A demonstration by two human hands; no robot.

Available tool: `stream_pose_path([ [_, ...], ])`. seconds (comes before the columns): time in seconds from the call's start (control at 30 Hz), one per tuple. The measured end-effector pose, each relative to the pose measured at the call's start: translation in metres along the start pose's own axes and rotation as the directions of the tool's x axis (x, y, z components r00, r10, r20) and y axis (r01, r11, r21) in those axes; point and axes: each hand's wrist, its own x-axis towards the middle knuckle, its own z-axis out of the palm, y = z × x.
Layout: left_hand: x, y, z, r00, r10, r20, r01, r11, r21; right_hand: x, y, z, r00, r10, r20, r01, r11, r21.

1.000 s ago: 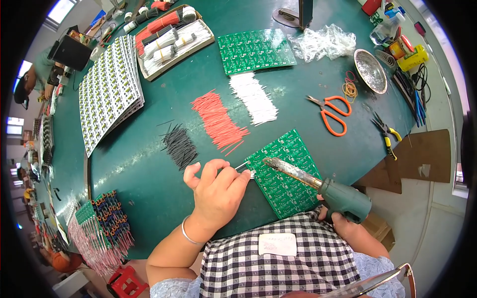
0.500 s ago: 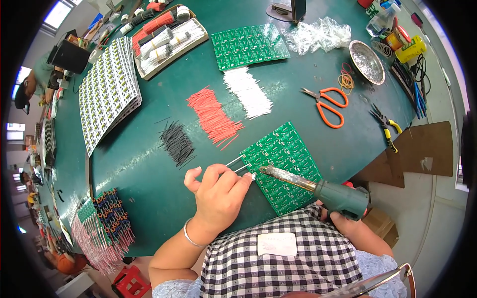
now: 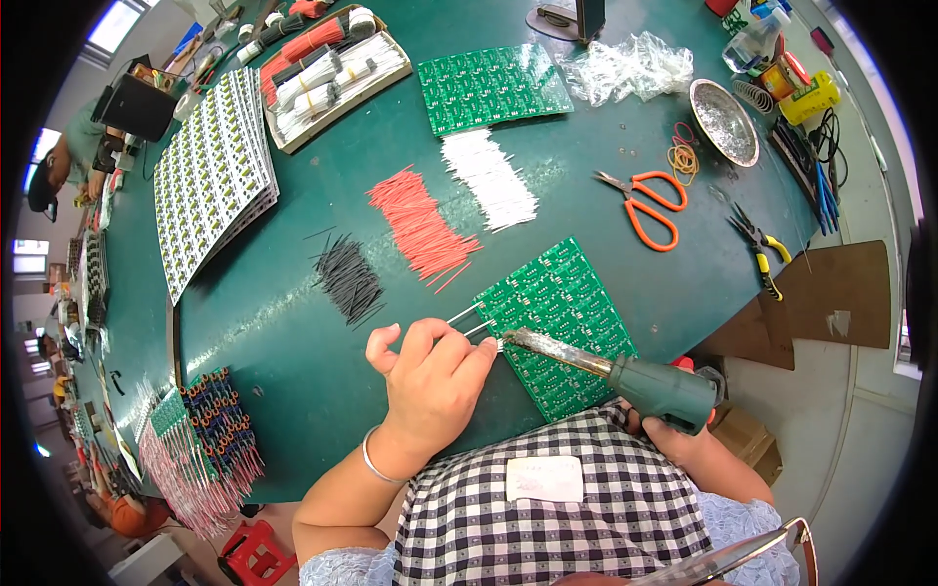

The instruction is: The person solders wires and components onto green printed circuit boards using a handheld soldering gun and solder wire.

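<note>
My left hand (image 3: pixel 430 391) is closed in a pinch at the left edge of a green circuit board panel (image 3: pixel 586 308). Between thumb and forefinger sits a white wire (image 3: pixel 499 346), mostly covered by the fingers. Two more white wires (image 3: pixel 463 316) stick out from the same edge, just above the hand. My right hand (image 3: pixel 676 438) is wrapped around a green soldering gun (image 3: pixel 660 393), its fingers partly hidden by the gun's body. The gun's long, scorched metal barrel crosses the board, and its tip is at the pinched wire's end; whether they touch, I cannot tell.
Black wires (image 3: pixel 349 280), red wires (image 3: pixel 422 225) and white wires (image 3: pixel 490 179) lie in bundles beyond the board. Another green panel (image 3: pixel 493 90) lies behind. Orange-handled scissors (image 3: pixel 650 210), pliers (image 3: pixel 757 244) and a metal bowl (image 3: pixel 724 122) are to the right. Finished wired boards (image 3: pixel 200 439) sit at left.
The soldering gun has shifted slightly left, its tip coming closer to my left fingertips. My left hand keeps its pinch at the board's edge.
</note>
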Motion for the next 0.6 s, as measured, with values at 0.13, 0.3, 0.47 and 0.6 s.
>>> stream_pose_path([
  [0.13, 0.0, 0.0, 0.0, 1.0, -0.001, -0.003, 0.001, 1.0, -0.002, 0.002, 0.018, -0.008, 0.983, -0.125, 0.132, 0.12, 0.992, 0.044],
  [0.3, 0.0, 0.0, 0.001, 1.0, 0.006, 0.0, -0.006, 1.0, -0.002, 0.003, 0.006, 0.0, 0.993, -0.099, 0.056, 0.096, 0.994, 0.058],
  [0.47, -0.001, 0.0, 0.001, 1.0, 0.005, 0.004, -0.005, 1.0, 0.006, 0.003, -0.003, -0.001, 0.999, -0.031, 0.045, 0.032, 0.999, -0.02],
  [0.6, -0.001, 0.0, 0.001, 1.0, 0.003, 0.006, -0.003, 1.0, -0.002, -0.001, 0.007, -0.001, 0.999, -0.042, 0.016, 0.043, 0.995, -0.09],
])
